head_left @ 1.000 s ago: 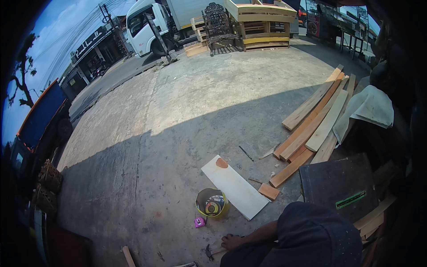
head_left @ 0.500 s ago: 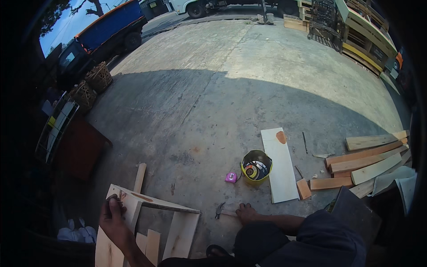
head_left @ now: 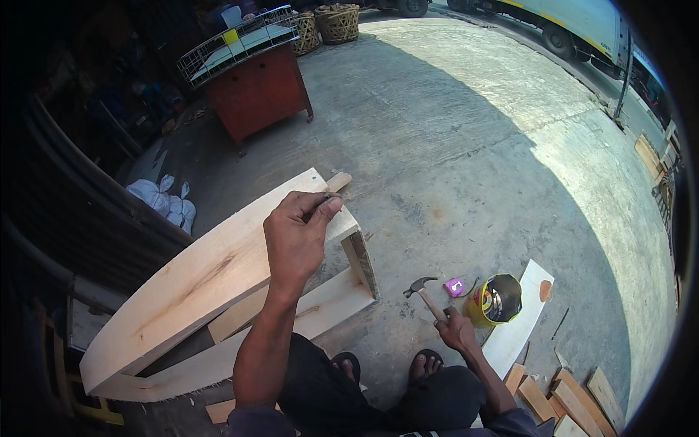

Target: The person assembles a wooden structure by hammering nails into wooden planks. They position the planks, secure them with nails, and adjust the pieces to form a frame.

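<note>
My left hand (head_left: 297, 237) pinches a small dark nail (head_left: 329, 195), mostly hidden by thumb and fingertips, over the far corner of a pale wooden frame (head_left: 211, 255). The frame is a long boxlike piece of boards lying to my left, with an open middle. In my right hand (head_left: 457, 331) is a claw hammer (head_left: 431, 298), gripped by its wooden handle and held above the concrete. Its metal head points away to the left. Just beyond that hand are a pink tape measure (head_left: 454, 287) and a yellow bucket (head_left: 497, 299) with items in it.
A whitish board (head_left: 515, 320) lies beside the bucket, and several wood offcuts (head_left: 571, 400) are at the lower right. A red cabinet (head_left: 258, 95) stands at the far left, near white sacks (head_left: 164, 200). Another wood stick (head_left: 339, 182) shows behind the frame's corner.
My right hand has taken hold of the hammer and lifted it off the ground. The view has swung left. My left hand still pinches the nail at the frame's corner.
</note>
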